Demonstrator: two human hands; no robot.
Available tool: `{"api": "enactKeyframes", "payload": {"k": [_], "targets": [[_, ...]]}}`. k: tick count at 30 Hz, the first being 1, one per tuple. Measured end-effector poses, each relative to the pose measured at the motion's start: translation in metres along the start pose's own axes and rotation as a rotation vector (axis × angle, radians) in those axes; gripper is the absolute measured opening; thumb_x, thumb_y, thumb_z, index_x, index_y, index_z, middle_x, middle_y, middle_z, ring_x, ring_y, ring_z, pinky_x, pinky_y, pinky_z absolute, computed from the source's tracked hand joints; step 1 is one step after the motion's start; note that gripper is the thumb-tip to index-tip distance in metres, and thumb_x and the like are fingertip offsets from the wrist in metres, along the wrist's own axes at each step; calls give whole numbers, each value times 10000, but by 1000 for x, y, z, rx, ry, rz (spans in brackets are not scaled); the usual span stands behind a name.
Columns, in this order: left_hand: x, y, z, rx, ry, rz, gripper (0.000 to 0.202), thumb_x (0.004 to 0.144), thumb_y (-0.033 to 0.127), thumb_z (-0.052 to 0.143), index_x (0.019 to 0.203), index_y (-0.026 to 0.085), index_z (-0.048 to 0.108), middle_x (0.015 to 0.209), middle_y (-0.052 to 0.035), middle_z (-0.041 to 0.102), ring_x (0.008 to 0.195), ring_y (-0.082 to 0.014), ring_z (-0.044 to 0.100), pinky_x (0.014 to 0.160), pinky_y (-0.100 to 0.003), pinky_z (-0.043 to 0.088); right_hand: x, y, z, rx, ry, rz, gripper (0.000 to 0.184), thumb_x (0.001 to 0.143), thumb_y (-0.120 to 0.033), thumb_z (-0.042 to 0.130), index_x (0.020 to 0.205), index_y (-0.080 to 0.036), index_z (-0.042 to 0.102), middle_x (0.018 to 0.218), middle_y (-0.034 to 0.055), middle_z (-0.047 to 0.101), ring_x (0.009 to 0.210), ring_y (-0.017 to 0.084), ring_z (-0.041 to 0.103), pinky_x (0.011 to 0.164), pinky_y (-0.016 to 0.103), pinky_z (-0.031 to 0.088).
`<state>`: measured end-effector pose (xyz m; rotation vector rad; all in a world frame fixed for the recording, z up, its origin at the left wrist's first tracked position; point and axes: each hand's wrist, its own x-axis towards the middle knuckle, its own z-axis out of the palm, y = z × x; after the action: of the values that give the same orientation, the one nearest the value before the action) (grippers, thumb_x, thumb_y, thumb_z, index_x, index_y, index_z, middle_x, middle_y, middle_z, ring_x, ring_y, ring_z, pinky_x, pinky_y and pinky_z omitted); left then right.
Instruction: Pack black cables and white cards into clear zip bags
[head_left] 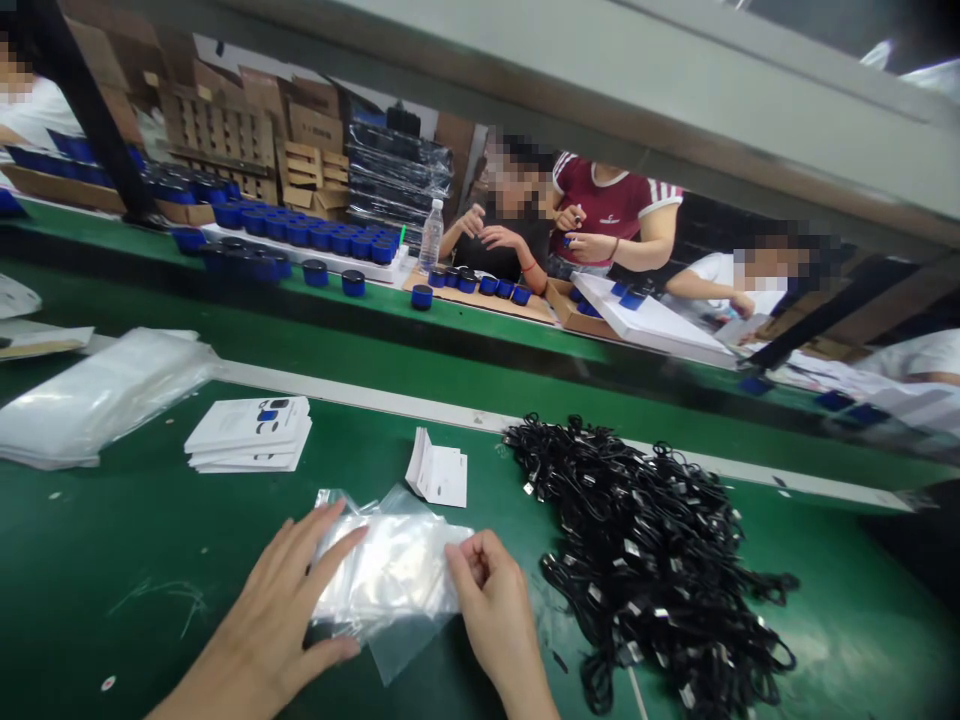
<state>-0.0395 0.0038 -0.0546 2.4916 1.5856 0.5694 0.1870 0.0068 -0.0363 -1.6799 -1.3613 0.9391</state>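
Note:
A loose stack of clear plastic bags [397,565] lies on the green table in front of me, its sheets fanned at different angles. My left hand [289,590] rests at the stack's left side, fingers spread, with fingertips on the plastic. At the right edge my right hand [491,590] pinches a bag corner between thumb and curled fingers. Just beyond the bags stands a folded white leaflet [442,475]. Farther left is a pile of printed leaflets [251,432]. A big heap of black USB cables [652,560] spreads to the right of my right hand.
More plastic bags [105,395] lie at the far left. A white strip [360,393] crosses the table, and a raised green ledge carries blue round containers [353,283]. Several co-workers sit or stand beyond it, near a water bottle [432,235]. A grey shelf beam [600,90] hangs overhead.

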Motion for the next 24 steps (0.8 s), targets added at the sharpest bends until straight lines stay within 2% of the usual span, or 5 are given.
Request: {"api": "enactKeyframes", "payload": {"k": [5,11,17,21,24], "targets": [[15,-4,-4,-20,-93,-20,650,744,280,655,1345,306,409,1470,-49,373,1355,-323,292,1059,-630,207,-1,-2,-9,117,-22,31,329,838,-464,482,650,-195,464,540,-51,415,479,106,381,453,210,305],[25,30,-32,-306,-116,-188,443,825,448,538,1245,307,532,1261,-13,615,1216,-258,514,930,-366,492,-14,-17,-8,591,-298,209,417,735,-581,621,718,-173,538,599,10,603,507,127,551,526,241,460],[37,54,-43,-473,-314,-286,178,812,351,522,860,327,692,807,76,747,766,-163,696,672,-208,525,-20,-20,-10,295,-271,19,24,732,-188,633,721,-171,620,654,1,617,646,151,579,641,252,438],[36,43,-43,-383,-244,-225,190,794,332,551,927,353,686,866,77,739,832,-163,686,726,-203,516,-21,-20,-12,339,-352,13,217,663,-58,601,836,-187,624,645,-39,618,635,141,597,640,237,430],[31,41,-43,-310,-1,-213,207,802,425,557,941,315,662,932,42,707,876,-168,667,740,-187,504,-21,-20,-8,420,-320,39,258,639,-25,627,830,-193,585,613,-65,603,632,132,596,654,228,414]]}}
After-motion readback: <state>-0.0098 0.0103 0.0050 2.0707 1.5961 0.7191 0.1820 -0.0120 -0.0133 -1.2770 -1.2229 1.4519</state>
